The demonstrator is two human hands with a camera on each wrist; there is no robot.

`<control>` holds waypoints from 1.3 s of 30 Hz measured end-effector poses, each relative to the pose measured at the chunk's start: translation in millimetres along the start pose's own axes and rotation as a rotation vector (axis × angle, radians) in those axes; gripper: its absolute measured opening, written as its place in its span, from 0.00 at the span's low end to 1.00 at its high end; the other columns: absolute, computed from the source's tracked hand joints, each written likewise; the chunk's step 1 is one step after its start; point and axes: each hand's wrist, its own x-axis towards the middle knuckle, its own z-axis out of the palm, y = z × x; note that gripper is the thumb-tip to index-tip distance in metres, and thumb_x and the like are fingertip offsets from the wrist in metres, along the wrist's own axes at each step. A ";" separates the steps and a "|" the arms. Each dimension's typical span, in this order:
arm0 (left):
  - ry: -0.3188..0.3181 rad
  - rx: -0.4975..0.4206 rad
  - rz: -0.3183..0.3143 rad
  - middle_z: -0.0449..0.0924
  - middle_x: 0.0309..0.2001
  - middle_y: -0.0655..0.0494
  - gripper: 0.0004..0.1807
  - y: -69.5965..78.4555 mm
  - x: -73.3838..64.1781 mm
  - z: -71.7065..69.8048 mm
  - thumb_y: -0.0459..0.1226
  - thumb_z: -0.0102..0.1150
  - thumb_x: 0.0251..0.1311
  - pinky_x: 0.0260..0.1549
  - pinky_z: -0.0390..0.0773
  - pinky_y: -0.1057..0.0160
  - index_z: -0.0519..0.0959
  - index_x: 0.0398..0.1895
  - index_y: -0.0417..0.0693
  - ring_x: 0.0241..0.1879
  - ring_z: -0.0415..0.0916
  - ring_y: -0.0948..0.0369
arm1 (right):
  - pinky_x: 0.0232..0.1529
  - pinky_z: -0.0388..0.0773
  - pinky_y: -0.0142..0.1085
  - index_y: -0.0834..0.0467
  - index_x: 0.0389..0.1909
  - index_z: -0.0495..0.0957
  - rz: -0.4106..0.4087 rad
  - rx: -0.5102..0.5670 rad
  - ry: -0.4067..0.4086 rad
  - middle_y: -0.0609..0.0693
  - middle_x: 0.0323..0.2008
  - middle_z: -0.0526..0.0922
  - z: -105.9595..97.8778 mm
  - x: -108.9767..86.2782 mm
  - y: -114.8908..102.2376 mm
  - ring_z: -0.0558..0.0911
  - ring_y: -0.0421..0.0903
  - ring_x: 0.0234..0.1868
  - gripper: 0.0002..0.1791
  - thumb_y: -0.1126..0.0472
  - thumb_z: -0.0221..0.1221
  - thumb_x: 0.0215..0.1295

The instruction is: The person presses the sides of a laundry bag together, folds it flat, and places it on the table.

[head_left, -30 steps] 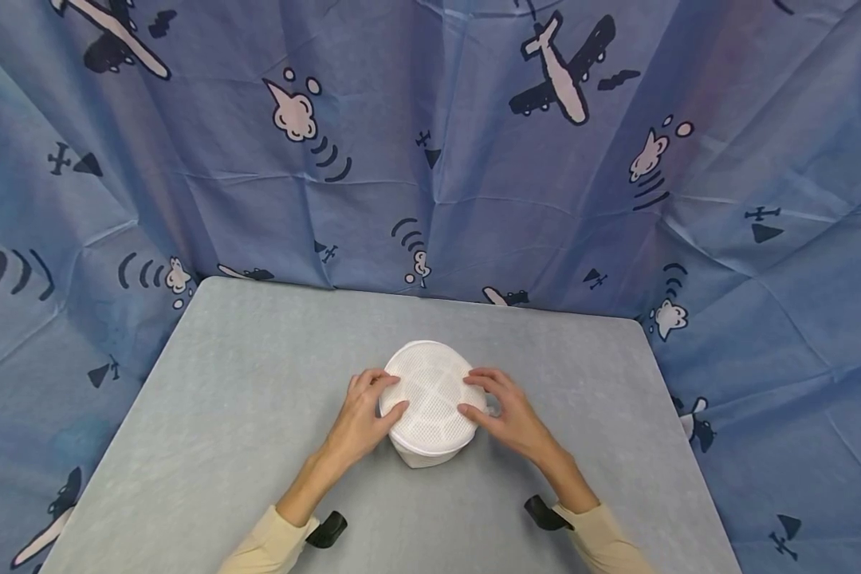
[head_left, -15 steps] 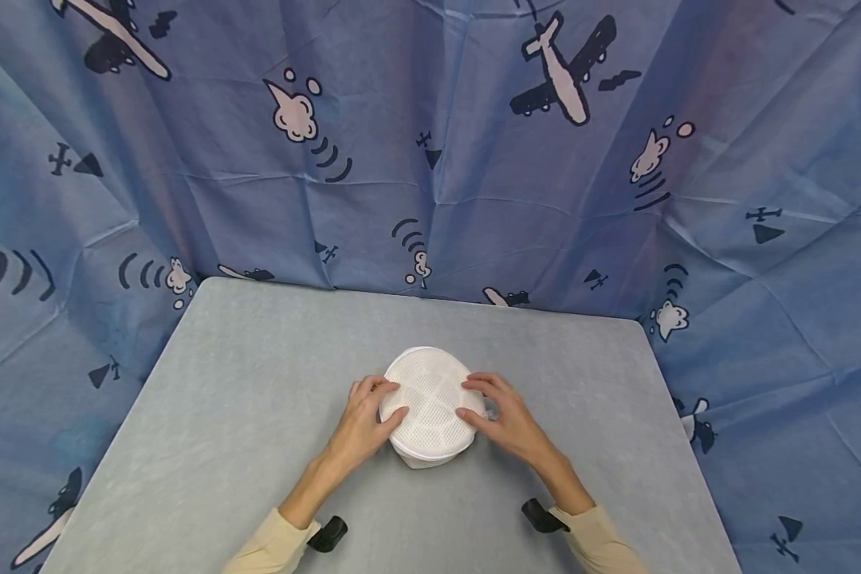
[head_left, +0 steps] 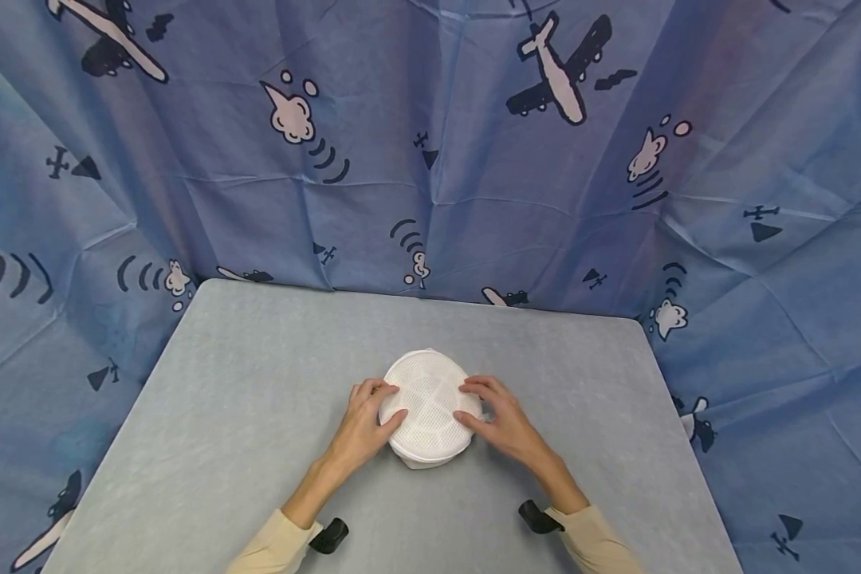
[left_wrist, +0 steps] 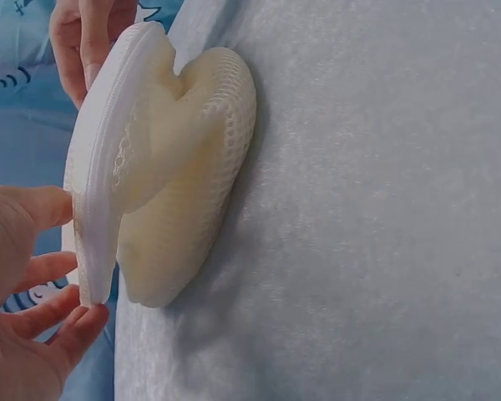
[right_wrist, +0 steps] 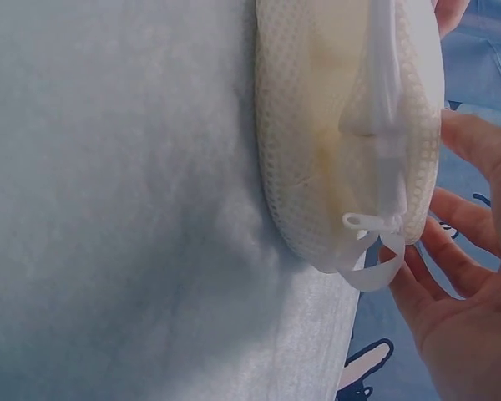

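Note:
A round white mesh laundry bag [head_left: 427, 408] sits on the table, its flat circular face turned up. My left hand [head_left: 362, 418] holds its left rim, thumb on the top face and fingers around the edge. On the opposite rim, my right hand [head_left: 504, 421] grips in the same manner. Seen by the left wrist camera, the cream mesh side [left_wrist: 188, 175] is folded inward beneath the stiff rim. A white zipper [right_wrist: 390, 109] runs along the edge in the right wrist view, with a ribbon loop [right_wrist: 376, 274] near my right fingertips. The bag's inside is hidden.
The table [head_left: 273, 359] has a pale grey-blue cover. Blue curtains [head_left: 373, 143] printed with planes hang behind it and along both sides. Black wrist cameras stick out near both cream sleeves [head_left: 276, 542].
The bag's top face has sunk slightly and drawn a little toward me, showing less of its near side. Both hands have moved down with it, keeping their hold.

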 end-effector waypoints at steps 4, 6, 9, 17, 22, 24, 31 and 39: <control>-0.002 0.005 -0.007 0.77 0.51 0.41 0.19 -1.5 -0.2 1.7 0.32 0.74 0.56 0.51 0.75 0.49 0.83 0.50 0.34 0.50 0.71 0.46 | 0.58 0.78 0.52 0.63 0.55 0.82 -0.003 0.006 0.001 0.57 0.58 0.79 3.2 -0.1 2.7 0.79 0.55 0.60 0.23 0.60 0.74 0.60; -0.003 0.004 -0.011 0.77 0.51 0.41 0.18 -2.1 -0.3 2.4 0.32 0.74 0.57 0.51 0.74 0.48 0.83 0.50 0.34 0.50 0.71 0.46 | 0.58 0.78 0.53 0.63 0.55 0.82 -0.009 0.007 0.002 0.58 0.58 0.79 5.0 -0.1 4.1 0.79 0.56 0.60 0.23 0.60 0.74 0.60; -0.008 0.005 -0.018 0.77 0.51 0.40 0.19 -3.2 -0.7 3.3 0.32 0.74 0.57 0.52 0.74 0.48 0.83 0.50 0.34 0.50 0.71 0.46 | 0.59 0.77 0.53 0.63 0.55 0.82 -0.014 0.003 0.005 0.58 0.57 0.79 7.5 -0.6 6.4 0.79 0.56 0.60 0.24 0.60 0.74 0.60; -0.011 0.015 -0.038 0.76 0.51 0.40 0.19 -7.9 -2.3 6.2 0.32 0.74 0.57 0.52 0.74 0.48 0.83 0.50 0.33 0.50 0.70 0.45 | 0.59 0.77 0.53 0.64 0.55 0.82 -0.025 -0.006 0.010 0.58 0.58 0.79 14.4 0.6 11.2 0.78 0.56 0.60 0.24 0.60 0.74 0.60; -0.010 0.033 -0.027 0.76 0.51 0.41 0.19 -10.7 -3.1 8.8 0.32 0.74 0.57 0.52 0.74 0.48 0.83 0.51 0.33 0.50 0.70 0.46 | 0.62 0.74 0.54 0.65 0.54 0.82 -0.022 -0.022 0.014 0.59 0.58 0.78 17.8 0.4 11.7 0.77 0.57 0.62 0.24 0.60 0.74 0.59; -0.007 0.041 -0.019 0.76 0.51 0.41 0.19 -12.2 -3.5 10.1 0.32 0.74 0.57 0.52 0.75 0.48 0.83 0.51 0.33 0.51 0.70 0.46 | 0.62 0.73 0.54 0.65 0.55 0.81 -0.024 -0.039 0.013 0.60 0.58 0.78 19.6 -0.1 12.2 0.76 0.58 0.63 0.24 0.60 0.74 0.60; 0.036 0.079 0.064 0.76 0.49 0.42 0.20 -19.2 -5.0 15.0 0.30 0.76 0.55 0.52 0.76 0.48 0.82 0.49 0.32 0.51 0.72 0.45 | 0.63 0.71 0.55 0.67 0.56 0.80 -0.044 -0.086 -0.008 0.60 0.59 0.77 24.1 -0.3 12.4 0.72 0.60 0.63 0.24 0.62 0.72 0.62; 0.001 0.088 0.183 0.79 0.49 0.44 0.21 -20.6 -3.0 15.7 0.27 0.74 0.56 0.49 0.77 0.51 0.83 0.53 0.37 0.49 0.74 0.48 | 0.64 0.70 0.54 0.68 0.61 0.78 -0.122 -0.119 -0.031 0.59 0.59 0.78 25.0 1.6 13.8 0.72 0.58 0.63 0.26 0.63 0.70 0.64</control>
